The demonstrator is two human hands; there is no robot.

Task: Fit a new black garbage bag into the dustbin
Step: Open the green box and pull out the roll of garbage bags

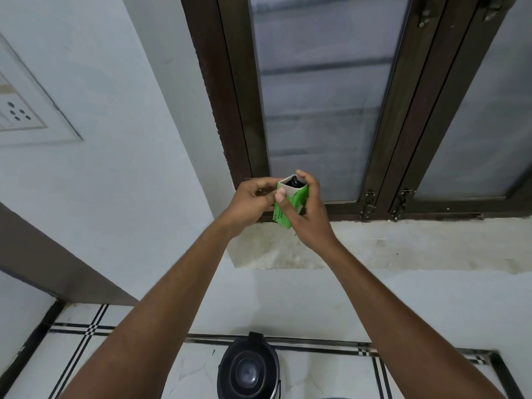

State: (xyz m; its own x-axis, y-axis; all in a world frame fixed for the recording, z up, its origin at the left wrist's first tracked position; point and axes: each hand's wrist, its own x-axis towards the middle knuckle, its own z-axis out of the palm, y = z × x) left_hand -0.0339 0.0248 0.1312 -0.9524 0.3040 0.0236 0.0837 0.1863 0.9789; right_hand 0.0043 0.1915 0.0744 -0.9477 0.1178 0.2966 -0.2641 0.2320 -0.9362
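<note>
While gripped upright by right hand at frame centre, green box opens upward, black bag roll inside. Left hand just beside, fingers curled narrow, nearer for plucking. Dustbin far below.

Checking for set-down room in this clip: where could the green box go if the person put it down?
The grey concrete window sill is bare to the right of both hands. The white tiled floor is free left and right of the black lidded dustbin. The sill is crowded only beneath the small green cardboard box.
</note>
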